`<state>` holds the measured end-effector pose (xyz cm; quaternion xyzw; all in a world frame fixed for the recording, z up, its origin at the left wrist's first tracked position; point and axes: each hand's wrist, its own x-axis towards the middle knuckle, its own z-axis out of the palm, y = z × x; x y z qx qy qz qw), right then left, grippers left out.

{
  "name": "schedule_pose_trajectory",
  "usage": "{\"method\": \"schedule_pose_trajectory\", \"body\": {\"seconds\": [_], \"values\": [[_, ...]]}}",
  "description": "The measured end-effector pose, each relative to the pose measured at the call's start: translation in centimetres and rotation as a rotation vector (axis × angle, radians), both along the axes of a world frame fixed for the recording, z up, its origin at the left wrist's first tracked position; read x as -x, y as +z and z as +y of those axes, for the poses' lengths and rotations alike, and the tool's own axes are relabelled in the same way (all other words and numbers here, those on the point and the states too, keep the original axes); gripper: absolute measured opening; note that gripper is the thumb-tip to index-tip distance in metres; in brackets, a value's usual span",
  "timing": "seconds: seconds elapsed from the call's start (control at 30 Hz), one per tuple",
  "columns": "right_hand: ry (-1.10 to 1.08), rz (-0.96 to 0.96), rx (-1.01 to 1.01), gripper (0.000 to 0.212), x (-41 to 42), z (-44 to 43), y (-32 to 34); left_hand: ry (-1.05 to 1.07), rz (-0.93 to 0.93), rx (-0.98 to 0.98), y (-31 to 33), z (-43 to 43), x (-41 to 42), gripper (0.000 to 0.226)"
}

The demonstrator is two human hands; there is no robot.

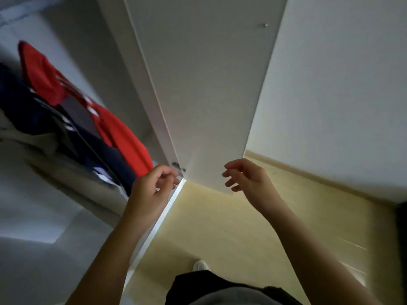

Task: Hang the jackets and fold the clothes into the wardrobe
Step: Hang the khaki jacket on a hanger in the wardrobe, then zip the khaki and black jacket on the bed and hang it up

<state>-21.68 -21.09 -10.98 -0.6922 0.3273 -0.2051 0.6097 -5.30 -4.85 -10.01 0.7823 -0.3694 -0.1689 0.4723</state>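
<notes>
Head view shows both hands empty: the left hand [154,183] is loosely curled near the lower hinge corner of the wardrobe door [209,84], and the right hand [246,179] is relaxed beside its bottom edge. A red jacket [123,133] and a navy jacket [26,106] hang inside the wardrobe [88,51] — the red one nearest its right wall.

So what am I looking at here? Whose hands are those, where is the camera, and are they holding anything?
There is no machine here. A person wears a camera on the head, looking down, so the room appears tilted. The left hand and right hand are that person's own; the fingers are loosely curled and hold nothing. Both are near the bottom of an open white wardrobe door. Inside, at left, a red garment and a navy garment seem to hang. Below are the pale floor and a white shoe.
</notes>
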Motion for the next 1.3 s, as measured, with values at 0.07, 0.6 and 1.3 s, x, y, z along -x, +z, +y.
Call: {"method": "schedule_pose_trajectory", "body": {"seconds": [0.07, 0.6, 1.3], "values": [[-0.113, -0.019, 0.000, 0.023, 4.8, -1.8, -0.4, -0.112, -0.023, 0.002, 0.0, -3.3, 2.7, 0.019], [-0.916, 0.078, -0.038, 0.024, 48.6, -6.1, -3.3, -0.933, -0.024, 0.036, -4.4, -23.9, 42.4, 0.024], [-1.600, 0.150, -0.199, 0.021, 85.7, -20.5, -6.4, -1.640, 0.034, -0.083, -7.9, -55.3, 86.0, 0.027]]}}
